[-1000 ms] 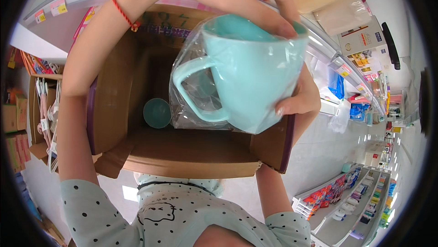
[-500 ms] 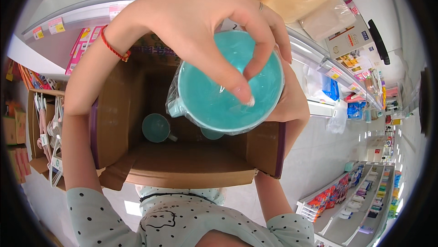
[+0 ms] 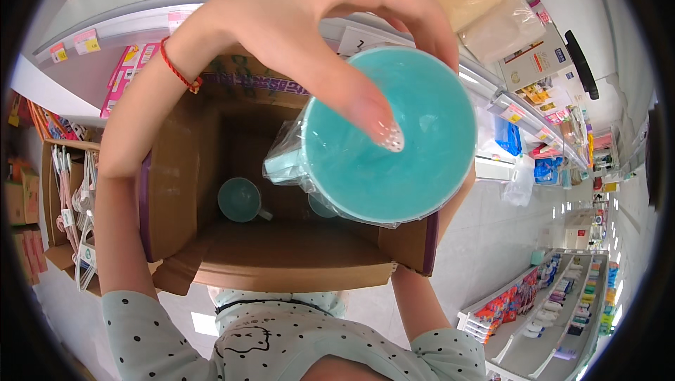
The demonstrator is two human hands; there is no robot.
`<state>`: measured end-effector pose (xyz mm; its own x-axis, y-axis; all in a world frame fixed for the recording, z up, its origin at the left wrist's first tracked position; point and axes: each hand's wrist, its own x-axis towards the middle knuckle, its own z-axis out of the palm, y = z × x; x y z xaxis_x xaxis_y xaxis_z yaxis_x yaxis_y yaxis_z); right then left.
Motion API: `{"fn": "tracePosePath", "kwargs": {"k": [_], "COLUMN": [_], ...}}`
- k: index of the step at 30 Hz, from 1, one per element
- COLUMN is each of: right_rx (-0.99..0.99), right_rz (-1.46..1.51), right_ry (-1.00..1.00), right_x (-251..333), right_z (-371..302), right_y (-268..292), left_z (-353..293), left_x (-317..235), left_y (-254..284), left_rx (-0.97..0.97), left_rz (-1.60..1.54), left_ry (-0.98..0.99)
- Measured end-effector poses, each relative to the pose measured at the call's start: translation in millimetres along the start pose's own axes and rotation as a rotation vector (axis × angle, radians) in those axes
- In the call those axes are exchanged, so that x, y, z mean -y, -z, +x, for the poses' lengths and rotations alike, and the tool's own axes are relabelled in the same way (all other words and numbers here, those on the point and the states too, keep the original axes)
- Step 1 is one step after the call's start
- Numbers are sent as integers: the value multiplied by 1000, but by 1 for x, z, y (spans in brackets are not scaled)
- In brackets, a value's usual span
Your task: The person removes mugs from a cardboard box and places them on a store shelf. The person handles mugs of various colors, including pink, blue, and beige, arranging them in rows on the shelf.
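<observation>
The turquoise, handled mug in clear plastic (image 3: 429, 170) shifts rightward above the brown cardboard box (image 3: 295, 277). Left hand (image 3: 302, 18): thumb and fingers apart. Right hand (image 3: 467, 185): mostly hidden; grip cannot be told. Support the mug's base.

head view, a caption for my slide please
Left hand at the rim of a turquoise mug, over an open box.
</observation>
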<state>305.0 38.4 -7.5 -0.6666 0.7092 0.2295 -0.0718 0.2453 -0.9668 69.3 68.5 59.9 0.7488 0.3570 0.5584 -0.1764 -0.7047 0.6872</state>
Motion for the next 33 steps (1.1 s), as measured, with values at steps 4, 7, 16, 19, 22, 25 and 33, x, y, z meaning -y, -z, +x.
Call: {"fn": "tracePosePath", "kwargs": {"k": [4, 7, 16, 19, 22, 25, 33], "right_rx": [-24, -27, -58, -64, -78, -89, -115], "right_rz": [-9, 3, 9, 13, 12, 11, 32], "right_ry": [-2, 0, 2, 0, -1, -2, -11], "right_x": [2, 3, 2, 3, 3, 3, 3], "right_z": [-4, -9, -14, -16, -18, -19, -21], "right_y": [-2, -6, -8, -9, -8, -8, -6], "left_z": [-3, -2, 0, 0, 1, 2, 1], "left_x": [4, 4, 4, 3, -1, -4, -5], "left_y": [1, 1, -7, -5, -4, -4, -4], "left_rx": [-52, -80, -203, -207, -183, -172, -111], "left_rz": [64, 59, 61, 172, 267, 313, 188], "left_ry": [151, 155, 183, 124, 76, 60, 99]}}
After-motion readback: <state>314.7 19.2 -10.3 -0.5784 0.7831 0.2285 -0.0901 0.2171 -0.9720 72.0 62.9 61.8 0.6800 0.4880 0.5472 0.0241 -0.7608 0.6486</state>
